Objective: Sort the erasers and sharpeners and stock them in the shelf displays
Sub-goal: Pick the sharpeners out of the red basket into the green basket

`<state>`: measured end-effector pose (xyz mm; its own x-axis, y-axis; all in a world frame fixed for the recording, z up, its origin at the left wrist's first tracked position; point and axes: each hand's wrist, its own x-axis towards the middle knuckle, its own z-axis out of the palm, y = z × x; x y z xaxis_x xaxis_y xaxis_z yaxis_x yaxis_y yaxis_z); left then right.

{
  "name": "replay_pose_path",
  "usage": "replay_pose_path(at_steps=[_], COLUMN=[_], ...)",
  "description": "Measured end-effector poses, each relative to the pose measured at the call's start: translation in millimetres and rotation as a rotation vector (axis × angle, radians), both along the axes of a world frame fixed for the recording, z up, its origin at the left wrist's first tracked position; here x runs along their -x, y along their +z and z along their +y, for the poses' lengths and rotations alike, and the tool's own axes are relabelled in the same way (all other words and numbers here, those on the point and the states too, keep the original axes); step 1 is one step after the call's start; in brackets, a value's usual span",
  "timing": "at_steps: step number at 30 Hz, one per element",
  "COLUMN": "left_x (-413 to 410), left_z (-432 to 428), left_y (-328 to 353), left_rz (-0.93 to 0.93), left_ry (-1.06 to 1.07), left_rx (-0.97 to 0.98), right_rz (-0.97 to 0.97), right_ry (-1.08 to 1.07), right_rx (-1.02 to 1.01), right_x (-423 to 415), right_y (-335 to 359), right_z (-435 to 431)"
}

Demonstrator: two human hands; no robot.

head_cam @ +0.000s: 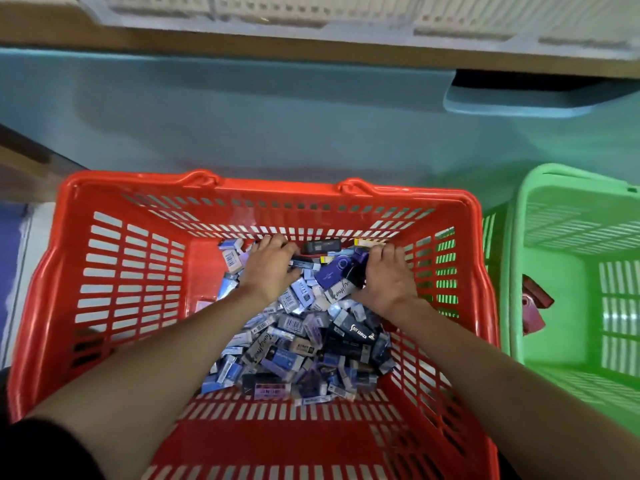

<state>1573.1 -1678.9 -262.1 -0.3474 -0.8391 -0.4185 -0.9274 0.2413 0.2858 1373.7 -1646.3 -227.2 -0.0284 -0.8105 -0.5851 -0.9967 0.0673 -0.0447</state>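
Observation:
A red plastic basket [114, 278] holds a heap of small boxed erasers [298, 344] and sharpeners in blue, white and black wrappers. Both my hands reach down into its far end. My left hand [270, 268] lies on the pile with fingers curled over some dark items; what it holds is hidden. My right hand [388, 275] grips a bunch of pieces, among them a purple sharpener [334, 270] at its thumb side.
A green basket [519, 258] stands to the right with a few dark red items [535, 303] against its left wall. A teal shelf front [242, 112] rises behind the baskets, with white slotted trays [311, 12] on the shelf above.

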Motion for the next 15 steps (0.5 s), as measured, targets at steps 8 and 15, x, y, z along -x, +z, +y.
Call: replay_pose_path(at_steps=[8, 15], left_x=[4, 32], left_z=[3, 4], left_y=[11, 0], left_rz=[0.273, 0.165], left_ry=[-0.137, -0.016], left_rx=[-0.026, 0.033], right_rz=[-0.285, -0.361], right_ry=[-0.505, -0.547], right_rx=[0.152, 0.127], right_x=[-12, -21], right_y=[-8, -6], right_z=[25, 28])
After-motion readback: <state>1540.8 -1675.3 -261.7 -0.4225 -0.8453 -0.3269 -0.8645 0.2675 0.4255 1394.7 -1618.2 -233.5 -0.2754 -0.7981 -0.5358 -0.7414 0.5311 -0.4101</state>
